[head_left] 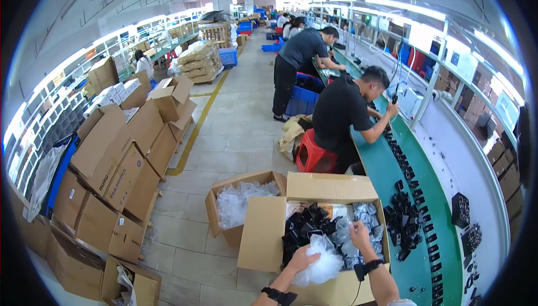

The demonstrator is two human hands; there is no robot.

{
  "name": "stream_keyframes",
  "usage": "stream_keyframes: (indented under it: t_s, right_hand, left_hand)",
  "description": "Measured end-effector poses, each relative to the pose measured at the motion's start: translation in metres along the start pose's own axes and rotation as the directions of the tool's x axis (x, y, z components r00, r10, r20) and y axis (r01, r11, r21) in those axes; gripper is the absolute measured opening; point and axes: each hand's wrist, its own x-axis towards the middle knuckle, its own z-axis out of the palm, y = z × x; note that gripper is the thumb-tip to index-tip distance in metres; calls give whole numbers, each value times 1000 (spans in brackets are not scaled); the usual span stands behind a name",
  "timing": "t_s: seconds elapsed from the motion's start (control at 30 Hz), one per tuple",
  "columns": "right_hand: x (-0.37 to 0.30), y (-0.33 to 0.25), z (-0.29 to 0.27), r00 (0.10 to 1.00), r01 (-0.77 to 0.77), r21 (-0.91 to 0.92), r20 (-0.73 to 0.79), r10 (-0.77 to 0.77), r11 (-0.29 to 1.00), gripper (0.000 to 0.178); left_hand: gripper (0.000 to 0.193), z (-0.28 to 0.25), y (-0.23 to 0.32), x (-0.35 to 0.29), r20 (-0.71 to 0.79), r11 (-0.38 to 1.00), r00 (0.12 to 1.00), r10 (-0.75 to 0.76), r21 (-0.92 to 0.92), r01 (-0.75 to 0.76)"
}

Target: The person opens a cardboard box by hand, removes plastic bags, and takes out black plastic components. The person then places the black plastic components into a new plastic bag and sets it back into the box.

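Note:
My left hand (303, 259) is closed around a crumpled bunch of clear plastic bags (319, 264). To its right, my right hand (360, 235) has its fingers drawn together beside bagged dark parts (365, 214); what sits between the fingertips is too small to tell. Both hands are over an open cardboard box (261, 233) with its flaps folded out. Loose black plastic parts (302, 222) fill the box's left side, while parts in clear bags lie on its right. Each wrist wears a black band.
A second carton (214, 211) with clear plastic bags stands behind. On the right, a green workbench (374, 157) carries a row of black parts (428, 227) and a heap. Two co-workers are along it, one on a red stool (310, 152). Stacked cartons (98, 182) line the left.

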Motion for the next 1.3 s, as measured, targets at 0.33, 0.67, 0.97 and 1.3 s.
stream_keyframes:
  t_s: [0.33,0.67,0.97,1.3]
  right_hand:
    - [-74,-76,65,953,-293,869,299,47,398,16]
    - [-36,-120,54,855,452,72,-320,-409,889,16]
    - [-45,-97,19,879,313,-317,454,-146,895,41]
    - [-63,-91,6,949,-238,933,164,271,271,47]
  left_hand:
    - [49,27,62,3,3,865,867,499,-68,-498]
    - [21,51,36,8,-263,851,939,222,-418,-319]
    - [14,49,11,54,-239,956,927,289,22,-293]
    - [29,124,30,60,-451,858,732,511,318,-403]
